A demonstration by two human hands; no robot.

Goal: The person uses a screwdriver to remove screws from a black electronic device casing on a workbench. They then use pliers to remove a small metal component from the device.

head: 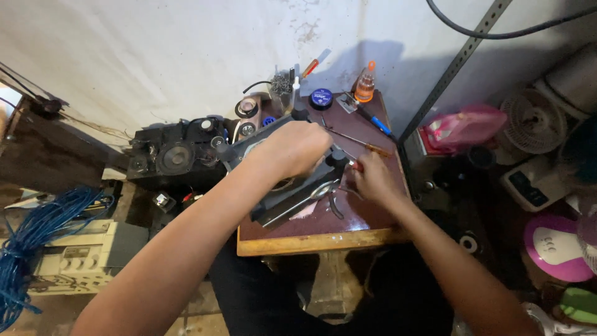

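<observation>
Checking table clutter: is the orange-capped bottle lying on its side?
No, the orange-capped bottle stands upright at the far edge of the table, near the wall.

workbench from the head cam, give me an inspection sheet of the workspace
surface: small wooden table, dark reddish top, pale front edge.
job's things: long dark device lying across the table; exact type unclear.
clutter: spoon, pliers, screwdriver, orange-capped bottle, blue round tin.
grippers: left hand pressed on the device; right hand at its end, closed on a small red-handled tool, mostly hidden.
cables: blue wire coil at far left; black cable on the wall.
surroundings: black speaker unit, pink bag, white fan.
</observation>
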